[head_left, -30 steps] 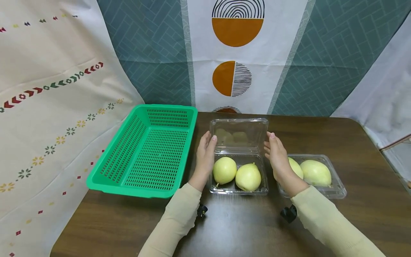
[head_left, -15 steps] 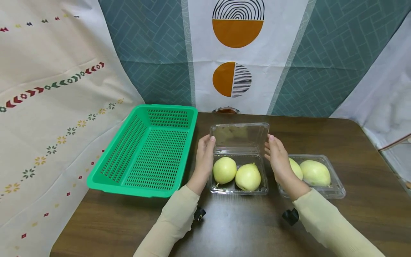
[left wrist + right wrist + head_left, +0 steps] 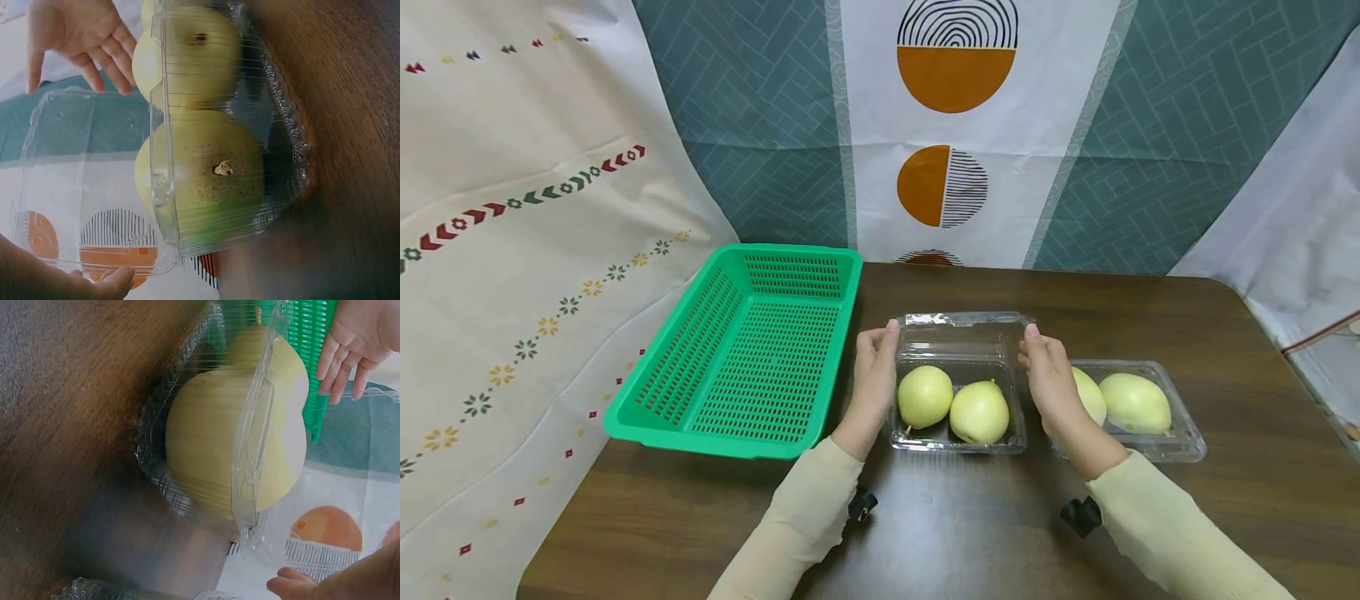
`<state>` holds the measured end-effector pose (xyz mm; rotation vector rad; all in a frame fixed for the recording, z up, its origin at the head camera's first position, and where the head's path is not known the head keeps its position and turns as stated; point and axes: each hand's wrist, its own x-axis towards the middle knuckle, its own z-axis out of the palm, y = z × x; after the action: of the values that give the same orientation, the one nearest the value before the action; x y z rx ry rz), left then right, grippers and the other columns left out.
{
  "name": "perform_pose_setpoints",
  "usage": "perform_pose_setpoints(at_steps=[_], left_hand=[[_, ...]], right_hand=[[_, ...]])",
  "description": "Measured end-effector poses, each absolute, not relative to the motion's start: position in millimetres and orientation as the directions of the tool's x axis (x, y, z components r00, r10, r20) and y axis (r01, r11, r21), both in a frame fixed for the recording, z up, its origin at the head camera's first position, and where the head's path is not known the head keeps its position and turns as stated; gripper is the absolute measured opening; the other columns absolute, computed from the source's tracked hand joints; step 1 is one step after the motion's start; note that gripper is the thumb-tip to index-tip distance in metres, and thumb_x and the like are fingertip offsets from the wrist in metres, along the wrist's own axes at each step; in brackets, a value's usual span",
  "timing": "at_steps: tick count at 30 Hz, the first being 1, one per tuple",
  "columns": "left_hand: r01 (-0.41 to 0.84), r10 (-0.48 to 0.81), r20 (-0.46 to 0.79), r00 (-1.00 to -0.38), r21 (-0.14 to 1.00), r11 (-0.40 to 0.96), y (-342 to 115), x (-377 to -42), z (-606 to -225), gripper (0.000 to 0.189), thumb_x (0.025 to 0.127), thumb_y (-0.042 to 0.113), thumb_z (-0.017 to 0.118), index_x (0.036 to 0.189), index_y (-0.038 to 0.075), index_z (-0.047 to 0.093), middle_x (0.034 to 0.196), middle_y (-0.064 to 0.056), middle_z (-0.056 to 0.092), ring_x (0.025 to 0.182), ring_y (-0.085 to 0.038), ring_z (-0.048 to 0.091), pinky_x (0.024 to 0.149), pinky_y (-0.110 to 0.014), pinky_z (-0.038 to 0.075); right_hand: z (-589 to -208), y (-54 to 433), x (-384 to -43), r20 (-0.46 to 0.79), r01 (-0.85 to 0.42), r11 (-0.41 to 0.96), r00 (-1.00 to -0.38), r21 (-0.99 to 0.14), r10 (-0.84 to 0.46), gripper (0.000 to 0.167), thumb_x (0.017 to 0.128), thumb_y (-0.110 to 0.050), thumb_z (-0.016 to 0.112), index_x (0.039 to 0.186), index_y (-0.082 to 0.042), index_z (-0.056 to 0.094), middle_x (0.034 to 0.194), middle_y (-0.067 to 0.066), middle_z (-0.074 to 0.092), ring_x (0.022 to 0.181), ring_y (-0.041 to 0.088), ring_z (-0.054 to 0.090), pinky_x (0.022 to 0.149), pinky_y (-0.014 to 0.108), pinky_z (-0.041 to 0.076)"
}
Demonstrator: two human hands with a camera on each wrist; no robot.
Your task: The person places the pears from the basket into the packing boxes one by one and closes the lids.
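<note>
A clear plastic clamshell box [image 3: 958, 451] stands with its hinged lid [image 3: 958, 337] raised at the back, above two pale yellow-green pears [image 3: 924, 397]. My left hand [image 3: 872, 371] is at the lid's left edge, thumb up near the top corner. At the opposite edge is my right hand [image 3: 1051, 375], its thumb by the other top corner. Both palms face inward, and the fingers look mostly straight in the wrist views, where the right hand [image 3: 84, 40] and left hand [image 3: 359, 347] show across the lid. Exact fingertip contact is hard to see.
On the left sits a green slatted plastic basket [image 3: 842, 350] with nothing in it. Right of the box, partly behind my right forearm, another clear container [image 3: 1187, 446] holds pears [image 3: 1135, 403]. All stand on a dark wooden table [image 3: 958, 533], with a patterned cloth [image 3: 775, 125] behind.
The lid's free edge has swung toward me, so the lid looks shorter from above. Both hands have moved slightly with it. The pears, basket and other container stay put.
</note>
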<state>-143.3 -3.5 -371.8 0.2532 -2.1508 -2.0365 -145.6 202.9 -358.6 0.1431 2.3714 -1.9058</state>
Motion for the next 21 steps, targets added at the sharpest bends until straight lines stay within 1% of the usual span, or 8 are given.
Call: perform_pose_setpoints(at_steps=[6,12,17,21], left_hand=[[-0.029,-0.242,-0.008,-0.970,0.996,0.084,-5.2,-142.3,-372.6,0.045,0.099,0.040,0.043,0.113,-0.003,0.045,0.107,-0.016,0.050,0.101,-0.028,0.049,0.092,-0.045,0.040],[-0.033,-0.247,-0.011,-0.969,0.996,0.085,-5.9,-142.1,-373.4,0.044,0.099,0.039,0.043,0.111,-0.003,0.046,0.103,-0.014,0.050,0.099,-0.027,0.049,0.090,-0.043,0.040],[-0.016,-0.233,-0.001,-0.972,0.998,0.063,-6.7,-141.8,-374.9,0.043,0.099,0.036,0.044,0.116,-0.003,0.044,0.112,-0.019,0.051,0.107,-0.030,0.050,0.096,-0.046,0.040],[-0.023,-0.227,-0.010,-0.974,0.998,0.054,-8.2,-139.0,-374.4,0.047,0.098,0.036,0.046,0.122,-0.004,0.041,0.124,-0.023,0.049,0.118,-0.034,0.048,0.102,-0.049,0.038]], right_hand=[[-357.3,202.9,-141.9,-0.151,0.151,0.244,-0.988,-0.958,0.019,0.073,0.101,-0.047,0.019,0.139,0.016,0.017,0.144,0.036,0.026,0.137,0.047,0.025,0.115,0.053,0.013],[-357.4,203.9,-141.8,-0.158,0.151,0.252,-0.987,-0.956,-0.007,0.074,0.102,-0.047,0.015,0.144,0.015,0.015,0.147,0.037,0.022,0.138,0.047,0.024,0.115,0.053,0.012],[-358.6,204.9,-140.5,-0.169,0.162,0.259,-0.986,-0.952,-0.005,0.074,0.102,-0.047,0.016,0.143,0.015,0.016,0.147,0.037,0.023,0.138,0.047,0.024,0.116,0.053,0.010],[-360.3,205.6,-136.4,-0.198,0.190,0.249,-0.980,-0.950,-0.007,0.076,0.101,-0.049,0.017,0.145,0.014,0.011,0.148,0.036,0.021,0.140,0.047,0.020,0.116,0.053,0.011]])
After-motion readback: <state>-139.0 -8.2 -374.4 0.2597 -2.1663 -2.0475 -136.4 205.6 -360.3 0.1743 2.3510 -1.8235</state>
